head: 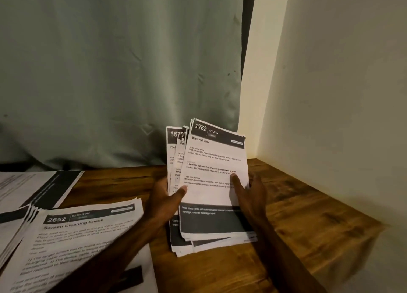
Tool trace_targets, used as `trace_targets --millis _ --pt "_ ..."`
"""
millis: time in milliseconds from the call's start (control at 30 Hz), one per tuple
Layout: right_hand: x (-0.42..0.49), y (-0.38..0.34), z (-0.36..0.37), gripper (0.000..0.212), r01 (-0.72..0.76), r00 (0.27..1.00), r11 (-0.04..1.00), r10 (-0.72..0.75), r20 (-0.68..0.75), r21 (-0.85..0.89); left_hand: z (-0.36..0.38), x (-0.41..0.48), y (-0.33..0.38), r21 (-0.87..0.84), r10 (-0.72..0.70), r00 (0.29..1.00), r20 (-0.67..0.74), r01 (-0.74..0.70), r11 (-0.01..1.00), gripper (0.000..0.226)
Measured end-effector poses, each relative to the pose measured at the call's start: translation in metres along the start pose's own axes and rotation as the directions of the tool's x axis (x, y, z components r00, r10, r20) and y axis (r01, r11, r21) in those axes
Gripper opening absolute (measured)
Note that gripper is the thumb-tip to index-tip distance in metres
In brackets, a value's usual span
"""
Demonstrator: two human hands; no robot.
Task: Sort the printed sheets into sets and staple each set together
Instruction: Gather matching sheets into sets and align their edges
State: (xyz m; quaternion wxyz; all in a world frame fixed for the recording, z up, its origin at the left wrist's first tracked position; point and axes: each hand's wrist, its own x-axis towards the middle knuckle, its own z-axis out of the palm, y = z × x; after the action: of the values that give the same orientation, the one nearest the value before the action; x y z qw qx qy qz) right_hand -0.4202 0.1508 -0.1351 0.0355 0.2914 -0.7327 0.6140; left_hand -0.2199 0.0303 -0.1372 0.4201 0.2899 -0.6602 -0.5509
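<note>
Where the wooden table [308, 215] runs out, its far edge meets a grey-green curtain [110, 72] and its right edge butts against a pale wall [330, 72], so the corner is closed on two sides. Bare wood lies open to the right of the hands as far as the wall, and a narrower strip shows to the near right. The left half of the table is covered with paper.

The held set of printed sheets [211, 160] sits right of centre, near the corner. Its long axis runs from near to far, tipped up toward the curtain with the headings at the far, upper end. The top sheet reads "2762 KITCHEN, Wipe Wall Tiles". The sheets behind it fan out to the left, one showing "1672". Whether the near edge rests on the wood I cannot tell.

The left hand [164, 201] grips the set's left edge, thumb laid on the front and fingers hidden behind. The right hand [251, 193] grips the right edge the same way, thumb on the print.

To the near left lies the "2652 BEDROOM, Screen Cleaning Check" stack [83, 237], flat and skewed, just beside the left forearm. Farther left, a second flat stack [44, 187] points its dark band toward the curtain.
</note>
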Motion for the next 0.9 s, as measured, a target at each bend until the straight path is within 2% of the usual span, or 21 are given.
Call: trace_targets --millis 67,167,267,333,433,533,667,833,900 --pt "-0.003 -0.004 0.001 0.045 -0.009 1.0 0.984 0.012 -0.017 0.176 -0.01 0.005 0.004 -0.046 0.005 1.0 0.009 -0.005 0.999 0.032" --pt "-0.003 -0.006 0.004 0.025 -0.026 0.999 0.933 0.015 0.035 0.359 -0.018 0.009 0.008 -0.14 0.008 1.0 0.004 -0.007 0.99 0.021" --pt "-0.001 -0.008 0.007 0.022 -0.092 0.992 0.868 0.035 0.125 0.487 -0.016 0.007 0.014 -0.21 0.014 1.0 0.016 -0.011 0.978 0.027" --pt "-0.003 -0.011 0.007 0.025 -0.114 0.987 0.837 0.035 0.155 0.535 -0.012 0.003 0.017 -0.233 0.029 0.998 0.053 -0.016 0.972 0.028" --pt "-0.007 -0.017 0.007 0.031 -0.119 0.979 0.827 0.006 0.202 0.549 -0.005 -0.006 0.022 -0.24 0.078 0.991 0.111 -0.049 0.97 0.016" --pt "-0.011 -0.02 0.005 0.024 -0.127 0.97 0.824 -0.013 0.242 0.552 -0.003 -0.01 0.025 -0.218 0.109 0.984 0.141 -0.076 0.973 0.013" --pt "-0.009 -0.023 0.003 0.02 -0.074 0.981 0.832 -0.037 0.19 0.549 -0.008 -0.01 0.031 -0.205 0.136 0.982 0.134 -0.107 0.973 0.014" --pt "-0.015 -0.034 -0.004 0.023 0.119 0.987 0.799 -0.161 0.018 0.589 -0.009 -0.009 0.046 -0.186 0.196 0.976 0.091 -0.177 0.967 0.025" --pt "-0.017 -0.037 -0.007 0.024 0.188 0.979 0.792 -0.197 -0.047 0.581 -0.008 -0.01 0.055 -0.198 0.234 0.968 0.087 -0.214 0.957 0.021"
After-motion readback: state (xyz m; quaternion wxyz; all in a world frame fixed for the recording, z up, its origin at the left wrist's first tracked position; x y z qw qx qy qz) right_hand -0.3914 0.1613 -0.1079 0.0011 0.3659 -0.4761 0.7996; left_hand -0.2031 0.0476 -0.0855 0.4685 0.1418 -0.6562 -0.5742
